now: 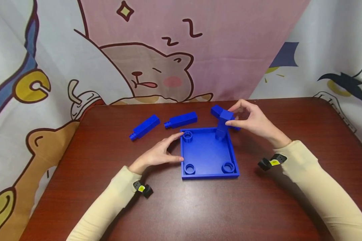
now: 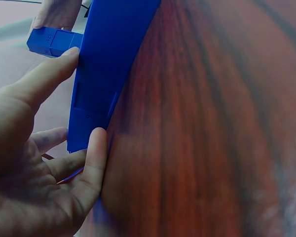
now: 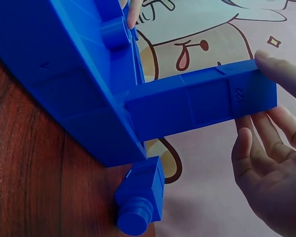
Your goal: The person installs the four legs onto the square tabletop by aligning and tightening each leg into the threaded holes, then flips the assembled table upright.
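A square blue tray (image 1: pixel 209 176) with raised walls and round corner sockets lies on the table. My left hand (image 1: pixel 157 151) holds its left side, thumb on the outer wall and fingers at the far-left corner. Upright at the far-right corner stands a blue square post (image 1: pixel 224 121), its lower end at the socket there. Near the top, my right hand (image 1: pixel 254 121) pinches this post between thumb and fingers. In the right wrist view, the post (image 3: pixel 207 96) bears raised digits; whether it is fully seated cannot be seen.
Another blue post (image 1: pixel 216 110) lies partly hidden behind the upright one, beyond the tray. Two more blue posts with narrow round ends, a middle one (image 1: pixel 182 119) and a left one (image 1: pixel 145 127), lie behind and left of the tray. A patterned curtain (image 1: pixel 229 50) hangs behind the table (image 1: pixel 205 211).
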The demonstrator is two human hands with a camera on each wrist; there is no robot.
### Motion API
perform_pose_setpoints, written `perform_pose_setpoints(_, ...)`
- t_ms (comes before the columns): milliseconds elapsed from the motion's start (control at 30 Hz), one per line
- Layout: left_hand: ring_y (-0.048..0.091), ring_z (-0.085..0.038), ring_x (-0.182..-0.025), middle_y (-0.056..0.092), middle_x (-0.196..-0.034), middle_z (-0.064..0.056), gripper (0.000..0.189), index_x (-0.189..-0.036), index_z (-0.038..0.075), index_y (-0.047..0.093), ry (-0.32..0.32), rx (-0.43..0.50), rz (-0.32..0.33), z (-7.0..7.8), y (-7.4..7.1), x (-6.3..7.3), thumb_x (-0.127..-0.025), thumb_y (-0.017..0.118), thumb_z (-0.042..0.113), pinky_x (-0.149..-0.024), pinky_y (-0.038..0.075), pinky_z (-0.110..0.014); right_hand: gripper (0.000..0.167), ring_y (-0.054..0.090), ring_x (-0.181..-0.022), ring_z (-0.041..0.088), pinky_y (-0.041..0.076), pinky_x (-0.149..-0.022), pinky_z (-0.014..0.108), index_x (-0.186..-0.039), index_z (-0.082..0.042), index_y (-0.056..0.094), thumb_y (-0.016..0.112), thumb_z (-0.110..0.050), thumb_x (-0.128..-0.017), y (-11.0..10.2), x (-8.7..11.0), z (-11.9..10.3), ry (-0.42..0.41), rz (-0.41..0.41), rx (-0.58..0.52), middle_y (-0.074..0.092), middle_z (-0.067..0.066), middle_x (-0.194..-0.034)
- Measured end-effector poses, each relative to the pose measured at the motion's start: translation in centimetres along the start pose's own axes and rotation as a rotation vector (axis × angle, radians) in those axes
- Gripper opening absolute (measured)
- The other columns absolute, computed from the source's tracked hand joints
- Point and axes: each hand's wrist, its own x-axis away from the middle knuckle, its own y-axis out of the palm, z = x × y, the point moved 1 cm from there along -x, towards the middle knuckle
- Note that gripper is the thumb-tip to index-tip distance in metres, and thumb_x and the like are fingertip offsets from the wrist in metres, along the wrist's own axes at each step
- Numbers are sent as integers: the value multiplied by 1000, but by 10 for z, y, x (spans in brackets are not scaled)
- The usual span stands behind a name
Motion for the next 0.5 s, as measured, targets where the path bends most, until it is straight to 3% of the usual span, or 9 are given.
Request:
perform_pose_setpoints(133,63,-17,-87,34,-152,-7,87,-152,16,31,6,-2,3,0,0,0,-81,80,28,-95,43,-40,34,57,-75,18,45,-62,25,-106,1,59,79,2,-78,1,0,-1,3,1,-13,63,13,-89)
perform_pose_setpoints(267,58,-19,-97,35,-151,-9,86,-152,16,31,10,-4,8,1,0,0,-81,79,29,-94,44,-40,43,58,-85,18,47,-70,24,-117,-2,57,78,0,-79,1,0,-3,-9,-41,-46,61,11,-108)
perform_pose_setpoints(500,64,-16,-81,34,-152,-6,87,-152,18,31,-6,0,1,0,0,0,-80,80,27,-91,46,-38,43,52,-119,20,42,-94,26,-130,-2,53,63,5,-89,-5,-1,-2,-158,-133,-96,56,15,-129)
